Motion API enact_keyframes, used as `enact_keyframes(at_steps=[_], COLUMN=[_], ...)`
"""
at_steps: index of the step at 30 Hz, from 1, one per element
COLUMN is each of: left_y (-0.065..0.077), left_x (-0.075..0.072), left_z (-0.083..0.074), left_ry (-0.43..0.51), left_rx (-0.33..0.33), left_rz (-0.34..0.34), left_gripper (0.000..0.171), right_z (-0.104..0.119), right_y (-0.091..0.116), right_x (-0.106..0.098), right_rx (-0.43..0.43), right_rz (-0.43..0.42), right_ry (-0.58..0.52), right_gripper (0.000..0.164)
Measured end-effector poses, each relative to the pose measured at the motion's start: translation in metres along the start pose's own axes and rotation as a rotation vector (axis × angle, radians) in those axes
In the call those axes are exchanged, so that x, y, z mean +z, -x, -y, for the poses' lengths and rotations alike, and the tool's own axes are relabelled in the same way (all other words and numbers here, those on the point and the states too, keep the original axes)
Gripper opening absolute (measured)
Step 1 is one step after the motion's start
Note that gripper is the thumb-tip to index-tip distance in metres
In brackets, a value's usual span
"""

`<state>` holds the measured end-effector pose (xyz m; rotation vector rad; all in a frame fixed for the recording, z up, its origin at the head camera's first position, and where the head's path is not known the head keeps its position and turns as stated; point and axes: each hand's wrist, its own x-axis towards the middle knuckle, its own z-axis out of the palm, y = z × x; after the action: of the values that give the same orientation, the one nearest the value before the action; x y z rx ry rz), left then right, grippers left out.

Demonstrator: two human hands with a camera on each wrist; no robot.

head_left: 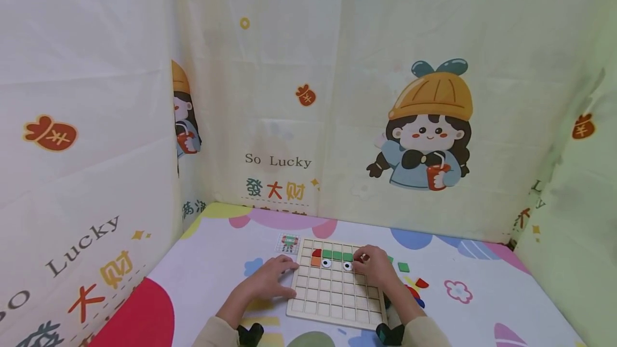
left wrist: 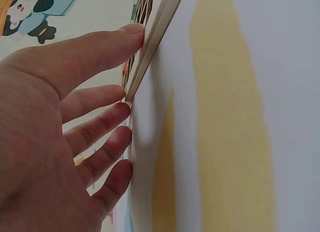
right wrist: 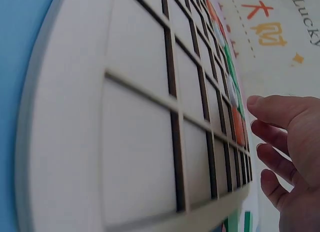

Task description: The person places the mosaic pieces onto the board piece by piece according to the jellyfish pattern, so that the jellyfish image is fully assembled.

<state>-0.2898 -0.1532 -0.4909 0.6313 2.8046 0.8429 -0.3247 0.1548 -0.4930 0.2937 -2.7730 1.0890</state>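
Observation:
A wooden grid board [head_left: 332, 293] lies on the table. Along its upper rows sit a red piece [head_left: 316, 253], an orange square [head_left: 315, 262], several green squares [head_left: 337, 255] and two eye discs [head_left: 326, 264]. My left hand [head_left: 271, 278], fingers spread, rests its thumb and fingertips at the board's left edge [left wrist: 155, 41]. At the upper right of the grid, my right hand [head_left: 377, 268] pinches a small red piece [head_left: 365, 257], mostly hidden by the fingers. Below that hand, another orange square [right wrist: 237, 124] shows in the right wrist view.
A small picture card [head_left: 287, 243] lies by the board's upper left corner. Right of the board are a loose green square [head_left: 403, 267], a red piece [head_left: 422, 283] and a blue piece [head_left: 420, 302], partly behind the right arm. Printed cloth walls [head_left: 337, 122] enclose the table.

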Motion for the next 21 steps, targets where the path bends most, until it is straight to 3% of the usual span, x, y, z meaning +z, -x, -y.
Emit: enact_keyframes(at_steps=[10, 21], left_y=[0.002, 0.001], left_x=[-0.002, -0.001], left_z=[-0.003, -0.002], left_ry=[0.007, 0.024], left_rx=[-0.006, -0.008], left_rz=[0.002, -0.002], left_gripper=[0.064, 0.064], right_z=[-0.028, -0.057], right_y=[0.011, 0.030], right_x=[-0.028, -0.071], right_rx=[0.126, 0.200], right_rz=[-0.068, -0.057], right_ry=[0.084, 0.171], right_gripper=[0.017, 0.023])
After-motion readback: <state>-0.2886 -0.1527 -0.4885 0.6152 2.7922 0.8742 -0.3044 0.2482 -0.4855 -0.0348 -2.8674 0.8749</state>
